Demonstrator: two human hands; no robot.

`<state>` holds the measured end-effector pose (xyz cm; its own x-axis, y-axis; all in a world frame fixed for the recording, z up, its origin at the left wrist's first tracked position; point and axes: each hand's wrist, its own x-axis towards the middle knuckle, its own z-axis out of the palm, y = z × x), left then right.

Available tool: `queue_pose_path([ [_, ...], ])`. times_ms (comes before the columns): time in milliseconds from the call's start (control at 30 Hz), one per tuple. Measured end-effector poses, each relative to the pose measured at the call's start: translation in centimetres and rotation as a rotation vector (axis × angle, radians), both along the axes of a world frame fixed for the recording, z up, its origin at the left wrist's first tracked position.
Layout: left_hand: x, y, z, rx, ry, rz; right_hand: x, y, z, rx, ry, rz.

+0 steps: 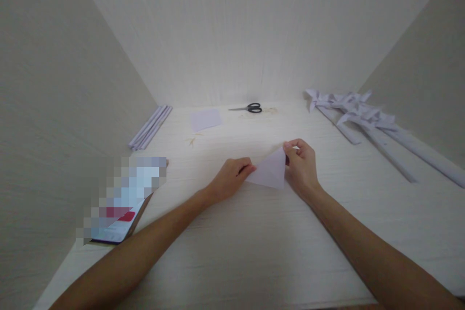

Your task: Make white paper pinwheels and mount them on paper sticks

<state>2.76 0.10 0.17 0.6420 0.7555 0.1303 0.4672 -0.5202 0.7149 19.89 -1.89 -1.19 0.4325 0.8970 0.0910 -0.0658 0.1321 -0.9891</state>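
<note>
Between my two hands is a white sheet of paper [271,172], folded into a triangle and held just over the table. My left hand [234,178] pinches its left corner between thumb and fingers. At the upper right corner, my right hand [301,162] grips the paper with thumb and forefinger, the other fingers curled. The triangle's lower edge points toward me, and its lower right corner hangs free of both hands.
Paper pinwheels [358,109] on rolled paper sticks [387,152] lie at the right. Black-handled scissors [253,108] and a paper square [206,119] rest near the back wall. Several paper rolls [150,128] and a phone [125,203], partly blurred out, are at the left.
</note>
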Motion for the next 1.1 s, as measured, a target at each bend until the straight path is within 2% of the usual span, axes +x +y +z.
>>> queue_pose_path([
  [67,-0.4,0.1,-0.2,0.011,0.001,0.011,0.8,0.2,0.2,0.003,-0.014,-0.073],
  [200,-1.9,0.5,-0.8,0.036,-0.050,0.095,3.0,0.6,0.6,0.026,-0.055,-0.499],
  [233,-2.2,0.7,-0.9,0.035,-0.076,0.142,3.4,0.6,0.7,0.033,-0.087,-0.505],
  [367,-2.1,1.1,-1.0,-0.109,-0.229,0.309,3.0,0.4,0.5,0.065,-0.123,-0.363],
  [467,-1.2,0.9,-0.9,-0.230,-0.332,0.339,1.9,0.1,0.4,0.087,-0.144,-0.239],
  [600,-0.1,0.3,-0.9,-0.221,-0.330,0.266,0.6,-0.6,0.6,0.055,-0.209,-0.169],
  [800,0.9,-0.7,-0.4,-0.031,-0.112,0.085,-1.5,-1.5,0.8,0.035,-0.277,-0.025],
  [900,1.0,-1.1,-0.2,-0.010,-0.064,0.029,-1.9,-1.7,0.8,0.032,-0.299,0.002],
  [1100,0.8,-1.1,-0.3,-0.108,-0.125,0.053,-1.9,-1.2,0.6,-0.023,0.023,0.177],
])
